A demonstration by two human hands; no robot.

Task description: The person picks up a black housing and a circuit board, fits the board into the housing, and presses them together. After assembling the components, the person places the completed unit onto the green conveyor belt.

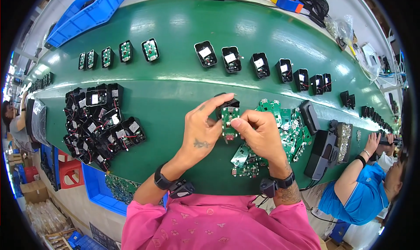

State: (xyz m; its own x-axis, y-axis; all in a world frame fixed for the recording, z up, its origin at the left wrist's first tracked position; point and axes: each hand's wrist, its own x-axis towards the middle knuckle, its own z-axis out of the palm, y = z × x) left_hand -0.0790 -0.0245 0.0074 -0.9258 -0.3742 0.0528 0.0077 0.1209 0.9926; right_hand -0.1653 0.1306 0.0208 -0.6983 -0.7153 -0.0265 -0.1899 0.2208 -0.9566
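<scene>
My left hand is closed round a small black plastic housing, mostly hidden by fingers and a board. My right hand pinches a green circuit board between thumb and fingers, directly over the housing's near side. Whether the board sits inside the housing cannot be made out. Under and beside my right hand spreads a heap of loose green circuit boards. Left of my hands lies a pile of black housings with red wires and silvery-white parts inside.
Rows of black housings and board-fitted housings line the green table. A black device stands right of the heap. Blue crates sit far left and below the near edge. A co-worker in blue is at right.
</scene>
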